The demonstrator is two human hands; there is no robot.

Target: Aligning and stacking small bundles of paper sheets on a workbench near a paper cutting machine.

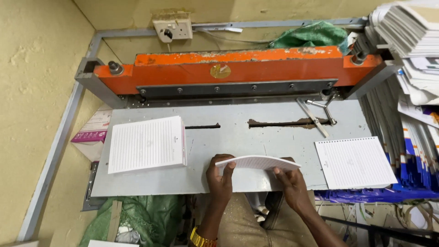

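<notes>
Paper sheaf [257, 162], white, thin, held flat-on-edge above the near rim of the grey machine table [238, 137], bowed slightly upward in the middle.

Head view, items as follows.

Left hand [221, 177]: closed on the left end of the paper sheaf, thumb on the near face, fingers wrapped over the top edge. A gold-coloured watch [202, 239] sits on the wrist.

Right hand [291, 180]: closed on the right end of the same sheaf, fingers curled up to its underside, thumb pressed at the edge. Both grips are firm pinches, not fists; little gap shows between fingers and paper.

Lined stack [146, 144]: ruled white pages lying flat on the left part of the table, well apart from the hands, a pink edge showing on its right side.

Punched stack [354, 162]: ruled pages with a row of small holes along the top edge, lying flat on the right part of the table, near the right hand but not touching it.

Orange press bar [238, 68]: runs across the far side of the table, dark steel strip beneath it.

Wall socket [173, 29]: white, mounted behind the bar.

Piled booklets [407, 32]: heaped at the right, upper corner and down the side.

Green sack [137, 219]: crumpled below the table's near left edge.
</notes>
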